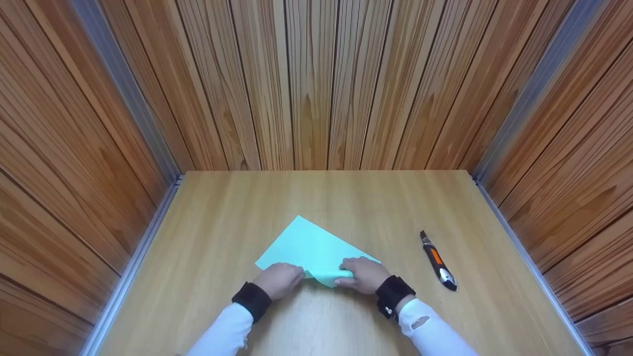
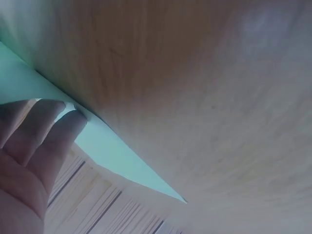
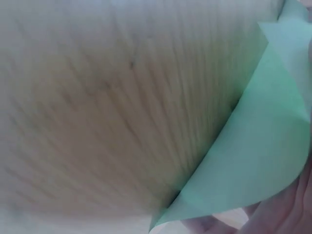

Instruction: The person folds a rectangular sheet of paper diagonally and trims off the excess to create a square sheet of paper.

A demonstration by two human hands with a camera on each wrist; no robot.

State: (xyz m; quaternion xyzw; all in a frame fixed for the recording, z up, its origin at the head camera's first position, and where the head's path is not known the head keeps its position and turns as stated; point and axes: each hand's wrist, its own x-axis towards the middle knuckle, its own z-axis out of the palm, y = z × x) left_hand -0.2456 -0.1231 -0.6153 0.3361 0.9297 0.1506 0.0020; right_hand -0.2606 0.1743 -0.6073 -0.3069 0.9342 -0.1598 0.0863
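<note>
A light green sheet of paper (image 1: 309, 242) lies on the table with its near edge curled up and folded over. At the left of that edge, my left hand (image 1: 280, 280) pinches the paper; in the left wrist view its bent fingers (image 2: 56, 141) reach the sheet beside a pointed corner. My right hand (image 1: 365, 274) grips the rolled part on the right, fingers on top and thumb toward me. From the right wrist view, the raised flap (image 3: 248, 151) bows over the fingers, which it partly hides.
A utility knife (image 1: 437, 262) with a black and orange handle lies to the right on the wooden table (image 1: 217, 212). Wood-plank walls (image 1: 311, 89) enclose the back and both sides, with metal rails (image 1: 143, 252) along the table's side edges.
</note>
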